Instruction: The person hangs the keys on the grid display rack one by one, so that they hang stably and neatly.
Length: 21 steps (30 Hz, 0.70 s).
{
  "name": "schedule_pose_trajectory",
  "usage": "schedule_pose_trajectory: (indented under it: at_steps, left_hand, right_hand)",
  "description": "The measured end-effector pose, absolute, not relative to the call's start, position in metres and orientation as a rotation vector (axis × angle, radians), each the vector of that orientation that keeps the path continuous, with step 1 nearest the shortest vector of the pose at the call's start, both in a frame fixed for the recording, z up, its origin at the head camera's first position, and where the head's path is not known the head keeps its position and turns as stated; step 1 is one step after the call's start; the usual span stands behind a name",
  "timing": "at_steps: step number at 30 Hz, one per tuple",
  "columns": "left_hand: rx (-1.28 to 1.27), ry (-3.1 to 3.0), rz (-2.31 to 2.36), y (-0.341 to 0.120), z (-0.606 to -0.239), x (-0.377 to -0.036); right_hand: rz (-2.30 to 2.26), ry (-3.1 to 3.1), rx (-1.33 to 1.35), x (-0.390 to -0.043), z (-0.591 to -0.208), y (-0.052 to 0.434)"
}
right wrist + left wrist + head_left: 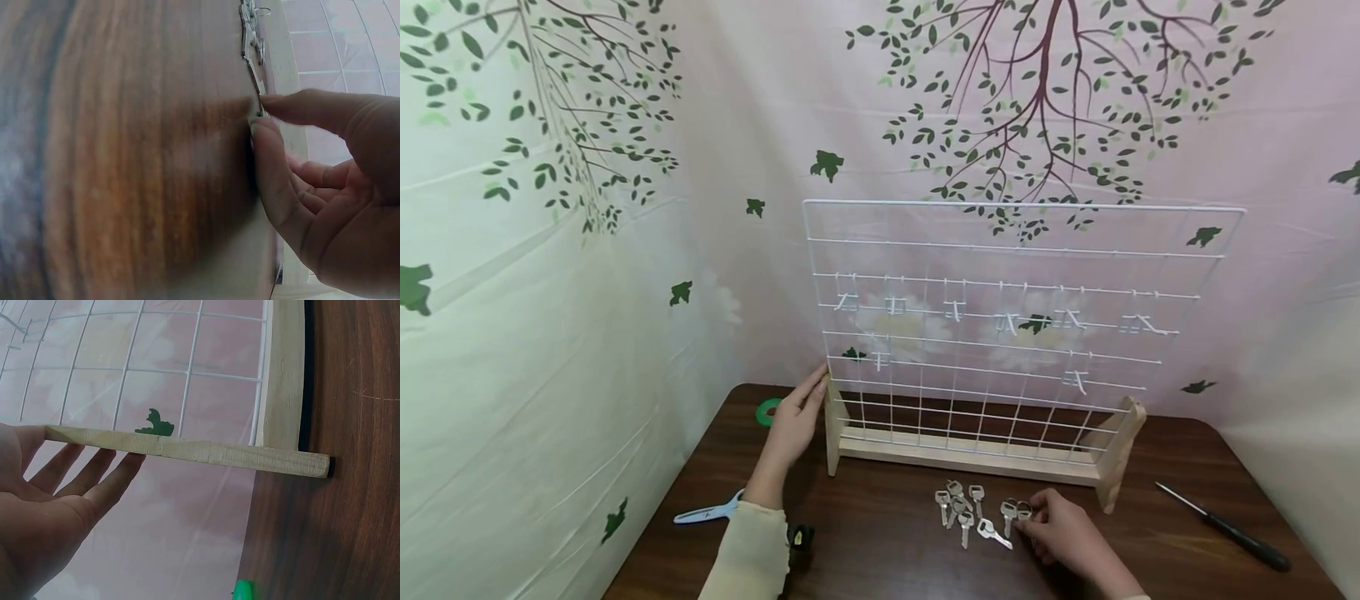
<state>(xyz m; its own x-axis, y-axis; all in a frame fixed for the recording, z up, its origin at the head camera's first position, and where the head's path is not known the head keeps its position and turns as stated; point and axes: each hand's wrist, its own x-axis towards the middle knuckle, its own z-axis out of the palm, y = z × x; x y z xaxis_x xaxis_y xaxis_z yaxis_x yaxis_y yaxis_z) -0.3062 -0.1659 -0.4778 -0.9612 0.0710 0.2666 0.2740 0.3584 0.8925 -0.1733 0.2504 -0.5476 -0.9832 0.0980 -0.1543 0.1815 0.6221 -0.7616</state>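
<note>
My left hand (795,422) is at the upper end of the left wooden side panel (833,429) of a white wire grid rack (951,410). In the left wrist view, the extended fingers (103,478) rest against the panel's outer face. My right hand (1063,529) is low over the table, in front of the rack's right half. Its thumb and a fingertip pinch a silver key (1025,510) at the right end of a loose group of keys (958,508). The right wrist view shows the pinch close above the tabletop, with the key mostly hidden by the fingertips.
White hooks (955,310) hang in two rows on the grid. A screwdriver (1232,532) lies on the right of the brown table (880,546). On the left are pale-blue-handled scissors (706,511), a green ring (767,412) and a small black object (802,537).
</note>
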Motion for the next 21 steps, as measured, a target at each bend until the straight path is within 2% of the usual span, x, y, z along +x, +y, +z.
schedule_pose_trajectory:
  at_steps: [21]
  left_hand:
    - [-0.301, -2.442, -1.691, -0.17, -0.4767, -0.2979]
  right_hand:
    - [-1.27, 2.785, 0.301, -0.1711, -0.5505, 0.2461]
